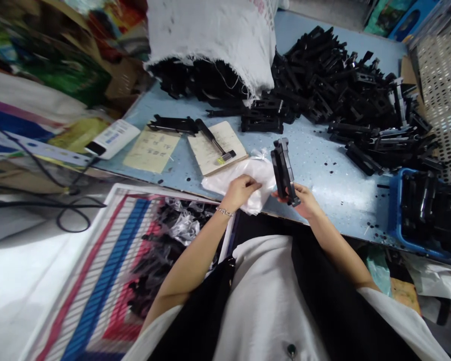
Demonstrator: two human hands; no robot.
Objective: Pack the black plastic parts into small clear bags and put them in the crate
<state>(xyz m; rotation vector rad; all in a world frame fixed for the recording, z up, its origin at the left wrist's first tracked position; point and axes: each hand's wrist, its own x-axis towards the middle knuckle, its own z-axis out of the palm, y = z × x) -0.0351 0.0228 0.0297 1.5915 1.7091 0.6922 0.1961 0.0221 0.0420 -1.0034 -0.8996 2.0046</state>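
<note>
My right hand (303, 199) grips a black plastic part (283, 170) by its lower end and holds it upright over the near edge of the blue table (323, 175). My left hand (240, 191) is closed on a clear plastic bag (248, 175) from a small stack lying at the table's near edge. The two hands are close together, with the part just right of the bag.
A large heap of black parts (346, 95) covers the far right of the table. A blue bin (428, 210) of parts sits at the right edge. A white sack (214, 40) lies at the back. A hammer (214, 140) rests on paper cards. A striped sack (128, 260) of bagged parts stands at lower left.
</note>
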